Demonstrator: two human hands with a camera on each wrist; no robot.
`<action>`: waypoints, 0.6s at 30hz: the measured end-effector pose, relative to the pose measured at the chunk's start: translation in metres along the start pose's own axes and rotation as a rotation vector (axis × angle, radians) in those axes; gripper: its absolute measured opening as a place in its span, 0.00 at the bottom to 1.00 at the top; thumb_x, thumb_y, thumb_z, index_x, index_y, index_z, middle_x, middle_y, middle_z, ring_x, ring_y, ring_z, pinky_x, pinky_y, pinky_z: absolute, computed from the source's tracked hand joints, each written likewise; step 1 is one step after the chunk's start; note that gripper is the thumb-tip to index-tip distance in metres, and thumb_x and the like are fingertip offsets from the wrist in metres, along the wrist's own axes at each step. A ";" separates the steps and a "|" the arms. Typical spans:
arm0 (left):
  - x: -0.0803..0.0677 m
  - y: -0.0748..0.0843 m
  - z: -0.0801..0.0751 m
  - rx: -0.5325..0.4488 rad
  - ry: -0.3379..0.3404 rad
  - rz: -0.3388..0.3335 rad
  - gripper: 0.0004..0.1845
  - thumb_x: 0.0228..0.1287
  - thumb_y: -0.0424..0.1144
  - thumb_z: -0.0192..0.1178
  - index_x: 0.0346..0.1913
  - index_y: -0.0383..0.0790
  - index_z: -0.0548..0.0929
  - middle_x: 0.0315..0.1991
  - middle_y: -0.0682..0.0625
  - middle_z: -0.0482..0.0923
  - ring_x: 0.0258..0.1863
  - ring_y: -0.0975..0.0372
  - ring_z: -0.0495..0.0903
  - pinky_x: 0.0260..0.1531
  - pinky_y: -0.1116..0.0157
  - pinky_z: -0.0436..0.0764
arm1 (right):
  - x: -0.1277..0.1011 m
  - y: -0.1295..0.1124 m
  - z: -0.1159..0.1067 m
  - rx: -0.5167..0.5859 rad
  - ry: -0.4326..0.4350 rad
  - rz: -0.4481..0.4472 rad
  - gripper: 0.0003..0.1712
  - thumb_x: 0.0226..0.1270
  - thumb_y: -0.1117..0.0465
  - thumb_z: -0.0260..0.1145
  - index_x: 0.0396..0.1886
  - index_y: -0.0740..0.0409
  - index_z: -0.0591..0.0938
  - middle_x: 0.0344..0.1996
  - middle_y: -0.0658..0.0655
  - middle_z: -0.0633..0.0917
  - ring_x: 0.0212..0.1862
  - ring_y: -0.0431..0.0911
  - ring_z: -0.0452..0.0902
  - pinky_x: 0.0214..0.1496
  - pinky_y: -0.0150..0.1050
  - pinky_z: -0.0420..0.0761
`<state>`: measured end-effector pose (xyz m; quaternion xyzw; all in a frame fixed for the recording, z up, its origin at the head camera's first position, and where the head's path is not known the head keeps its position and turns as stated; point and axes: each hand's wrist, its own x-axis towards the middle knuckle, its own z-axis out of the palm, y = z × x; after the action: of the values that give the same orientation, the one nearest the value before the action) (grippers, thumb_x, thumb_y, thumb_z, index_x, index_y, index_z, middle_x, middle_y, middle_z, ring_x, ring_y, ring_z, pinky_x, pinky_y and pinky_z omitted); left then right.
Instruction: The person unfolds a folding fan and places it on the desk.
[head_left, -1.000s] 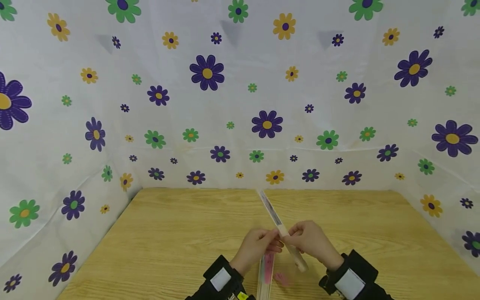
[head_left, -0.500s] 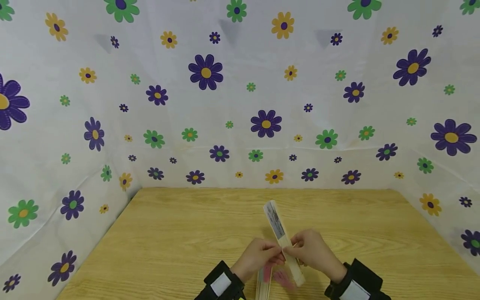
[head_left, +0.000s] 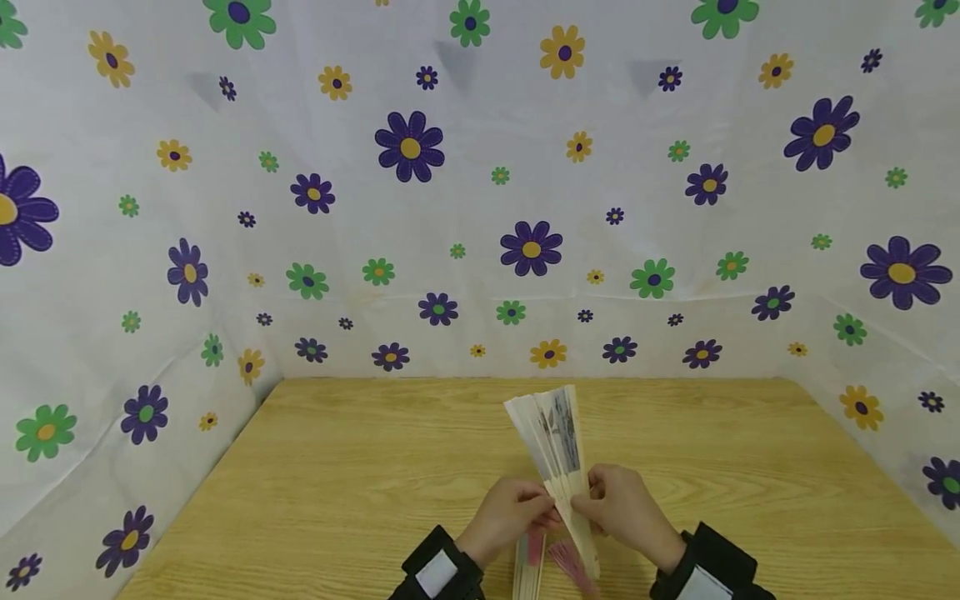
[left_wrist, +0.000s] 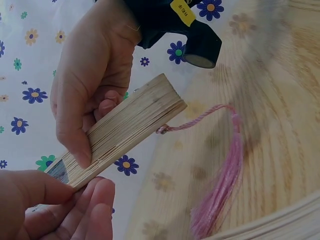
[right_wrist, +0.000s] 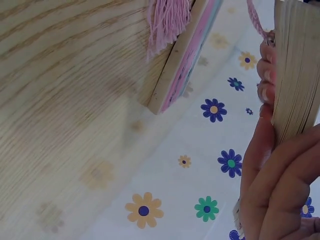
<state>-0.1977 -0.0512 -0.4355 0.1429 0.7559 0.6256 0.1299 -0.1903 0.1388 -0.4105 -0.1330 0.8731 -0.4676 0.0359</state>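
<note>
i see my left hand (head_left: 510, 510) and right hand (head_left: 618, 504) both pinching the partly spread folding fan (head_left: 553, 442) above the tabletop (head_left: 337, 483); a second, closed fan (head_left: 528, 562) lies under them.

The fan (head_left: 558, 450) stands over the near middle of the bench (head_left: 337, 483), between the left hand (head_left: 506, 517) and right hand (head_left: 622, 512); a second fan (head_left: 528, 567) lies on the bench below them; the tassel (head_left: 570, 568) hangs just right of it.
</note>
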 end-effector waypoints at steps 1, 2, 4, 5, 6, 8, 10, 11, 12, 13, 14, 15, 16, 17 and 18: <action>0.000 0.000 0.000 0.005 0.006 -0.003 0.12 0.73 0.28 0.57 0.38 0.20 0.87 0.32 0.35 0.88 0.30 0.66 0.86 0.32 0.69 0.86 | 0.000 0.000 0.000 0.002 0.002 0.004 0.06 0.63 0.70 0.67 0.28 0.64 0.78 0.14 0.48 0.73 0.17 0.39 0.67 0.20 0.30 0.65; 0.000 0.000 0.000 0.006 0.011 -0.009 0.12 0.73 0.28 0.57 0.38 0.20 0.87 0.32 0.35 0.88 0.30 0.66 0.86 0.32 0.68 0.87 | 0.000 0.001 -0.001 0.004 0.002 0.004 0.06 0.63 0.70 0.67 0.28 0.64 0.78 0.14 0.48 0.73 0.17 0.39 0.67 0.20 0.30 0.65; 0.000 0.000 0.000 0.004 0.021 -0.018 0.13 0.73 0.28 0.57 0.38 0.20 0.87 0.32 0.36 0.89 0.29 0.66 0.86 0.32 0.67 0.87 | 0.000 0.001 -0.001 0.012 -0.001 0.008 0.06 0.63 0.70 0.66 0.28 0.64 0.78 0.14 0.48 0.73 0.17 0.40 0.66 0.20 0.30 0.65; 0.000 0.000 0.000 0.001 0.027 -0.020 0.13 0.72 0.28 0.57 0.37 0.20 0.87 0.31 0.37 0.88 0.29 0.67 0.85 0.32 0.67 0.87 | 0.000 0.001 -0.002 0.013 -0.003 0.009 0.06 0.63 0.70 0.66 0.28 0.64 0.78 0.14 0.48 0.73 0.17 0.40 0.66 0.20 0.30 0.65; -0.001 0.000 0.001 -0.003 0.036 -0.024 0.13 0.72 0.28 0.57 0.37 0.20 0.87 0.30 0.37 0.88 0.28 0.67 0.85 0.31 0.68 0.87 | 0.000 0.002 -0.002 0.014 -0.005 0.009 0.06 0.63 0.70 0.66 0.28 0.63 0.78 0.14 0.48 0.73 0.17 0.40 0.66 0.20 0.29 0.65; 0.000 0.000 0.002 -0.015 0.051 -0.031 0.13 0.71 0.28 0.57 0.36 0.19 0.87 0.30 0.39 0.88 0.27 0.68 0.84 0.31 0.68 0.87 | 0.000 0.003 -0.003 0.012 -0.004 0.005 0.06 0.64 0.69 0.66 0.28 0.63 0.78 0.14 0.48 0.74 0.16 0.40 0.67 0.20 0.30 0.65; 0.000 0.000 0.003 -0.026 0.064 -0.035 0.13 0.70 0.28 0.57 0.35 0.19 0.86 0.29 0.40 0.88 0.26 0.69 0.83 0.30 0.69 0.86 | 0.001 0.004 -0.004 0.007 -0.002 0.000 0.08 0.65 0.69 0.67 0.27 0.63 0.78 0.13 0.48 0.74 0.16 0.39 0.68 0.20 0.30 0.66; 0.000 0.000 0.003 -0.030 0.068 -0.039 0.13 0.70 0.28 0.57 0.35 0.19 0.86 0.29 0.40 0.88 0.26 0.69 0.83 0.29 0.69 0.86 | 0.001 0.004 -0.004 0.004 0.000 -0.001 0.08 0.65 0.69 0.67 0.27 0.62 0.78 0.13 0.48 0.74 0.16 0.39 0.68 0.20 0.30 0.66; 0.000 0.000 0.003 -0.034 0.071 -0.044 0.13 0.70 0.29 0.57 0.35 0.20 0.87 0.29 0.41 0.89 0.25 0.70 0.83 0.29 0.69 0.86 | 0.001 0.005 -0.005 0.002 0.000 -0.002 0.09 0.66 0.69 0.68 0.27 0.62 0.78 0.13 0.48 0.75 0.16 0.39 0.68 0.20 0.30 0.67; 0.001 -0.001 0.003 -0.038 0.073 -0.049 0.13 0.70 0.28 0.57 0.35 0.20 0.87 0.28 0.41 0.88 0.25 0.70 0.83 0.29 0.69 0.86 | 0.001 0.005 -0.005 -0.002 0.003 -0.001 0.09 0.66 0.69 0.68 0.26 0.62 0.78 0.13 0.48 0.75 0.16 0.39 0.69 0.20 0.30 0.67; 0.001 -0.001 0.003 -0.043 0.075 -0.051 0.13 0.70 0.28 0.57 0.35 0.20 0.87 0.28 0.42 0.88 0.25 0.70 0.83 0.29 0.70 0.86 | 0.001 0.006 -0.006 -0.005 0.007 -0.001 0.10 0.66 0.68 0.69 0.26 0.62 0.78 0.12 0.48 0.75 0.16 0.39 0.69 0.20 0.31 0.68; 0.001 -0.002 0.003 -0.046 0.077 -0.056 0.13 0.70 0.28 0.57 0.35 0.20 0.87 0.28 0.43 0.88 0.25 0.70 0.83 0.29 0.70 0.86 | 0.001 0.006 -0.006 -0.005 0.010 0.006 0.11 0.67 0.68 0.69 0.25 0.62 0.77 0.12 0.48 0.75 0.16 0.39 0.70 0.20 0.31 0.70; 0.000 -0.002 0.002 -0.051 0.077 -0.061 0.12 0.70 0.28 0.56 0.35 0.20 0.86 0.27 0.44 0.88 0.25 0.70 0.83 0.29 0.70 0.86 | 0.001 0.007 -0.006 -0.003 0.016 0.017 0.12 0.67 0.68 0.69 0.25 0.62 0.77 0.13 0.48 0.76 0.16 0.39 0.71 0.20 0.32 0.71; 0.000 -0.003 0.002 -0.053 0.077 -0.066 0.12 0.70 0.28 0.56 0.36 0.20 0.86 0.28 0.45 0.88 0.25 0.70 0.83 0.29 0.70 0.86 | 0.001 0.008 -0.007 -0.004 0.022 0.030 0.13 0.67 0.67 0.70 0.24 0.61 0.77 0.13 0.48 0.76 0.16 0.40 0.73 0.20 0.32 0.73; 0.000 -0.004 0.001 -0.056 0.077 -0.066 0.12 0.70 0.27 0.56 0.36 0.19 0.86 0.28 0.45 0.88 0.25 0.70 0.82 0.30 0.70 0.86 | 0.001 0.009 -0.007 -0.003 0.030 0.042 0.14 0.67 0.67 0.70 0.24 0.61 0.76 0.13 0.49 0.76 0.17 0.40 0.74 0.20 0.33 0.74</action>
<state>-0.1976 -0.0509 -0.4396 0.0898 0.7468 0.6469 0.1253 -0.1946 0.1489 -0.4139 -0.1078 0.8769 -0.4672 0.0326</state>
